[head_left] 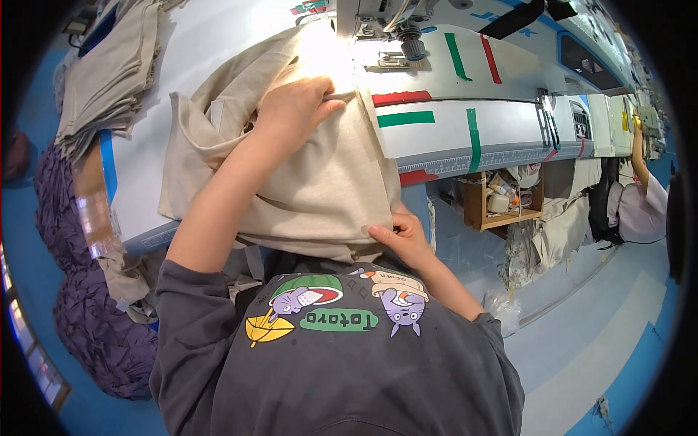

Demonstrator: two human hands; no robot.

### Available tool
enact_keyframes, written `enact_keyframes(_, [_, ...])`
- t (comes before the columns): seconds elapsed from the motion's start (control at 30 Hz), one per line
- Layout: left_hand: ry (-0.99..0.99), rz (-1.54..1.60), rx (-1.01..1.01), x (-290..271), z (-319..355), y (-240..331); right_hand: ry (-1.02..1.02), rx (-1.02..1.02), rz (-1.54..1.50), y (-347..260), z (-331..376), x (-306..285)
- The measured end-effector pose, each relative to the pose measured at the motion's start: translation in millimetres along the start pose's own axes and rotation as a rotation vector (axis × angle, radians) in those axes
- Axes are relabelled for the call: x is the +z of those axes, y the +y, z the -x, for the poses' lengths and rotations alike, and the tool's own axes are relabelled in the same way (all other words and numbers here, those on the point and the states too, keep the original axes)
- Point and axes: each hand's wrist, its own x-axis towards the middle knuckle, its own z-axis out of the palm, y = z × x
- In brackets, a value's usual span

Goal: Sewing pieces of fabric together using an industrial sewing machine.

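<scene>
A beige cloth piece lies over the front of a white sewing table and hangs over its near edge toward my lap. My left hand rests on the cloth close to the needle area, its fingers bent and gripping a fold. Lower right, my right hand pinches the cloth's near right corner between thumb and fingers. The cloth's far end runs up to the sewing machine, where bright lamp glare hides the needle and the stitching point.
Stacked beige pieces sit at the table's left end. Dark purple cloth bundles lie beyond them. A ruler strip edges the table; below it hangs a wooden tray of small items. Another person sits at far right.
</scene>
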Motion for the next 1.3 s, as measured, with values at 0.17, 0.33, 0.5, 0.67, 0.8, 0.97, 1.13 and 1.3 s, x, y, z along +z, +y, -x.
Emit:
enact_keyframes(0.17, [0.165,0.039,0.088,15,-1,14,0.151,-0.164,0.293,-6,6,1])
enact_keyframes(0.33, [0.235,0.038,0.114,22,-1,3,-0.147,0.367,-0.338,0,8,-8])
enact_keyframes(0.5, [0.205,0.018,0.108,22,-4,-2,-0.120,0.380,-0.353,16,4,-6])
enact_keyframes(0.67, [0.131,-0.111,-0.002,19,-10,6,-0.043,0.366,-0.560,26,6,-4])
enact_keyframes(0.8, [0.124,-0.070,-0.031,16,-12,8,-0.032,0.338,-0.398,33,8,-8])
enact_keyframes(0.97, [0.130,-0.126,-0.035,18,-14,10,-0.043,0.327,-0.468,36,9,-10])
enact_keyframes(1.13, [0.121,-0.109,-0.049,16,-17,9,-0.025,0.368,-0.693,32,10,-8])
enact_keyframes(1.3, [0.136,-0.072,-0.040,17,-17,7,0.008,0.353,-0.572,24,8,-3])
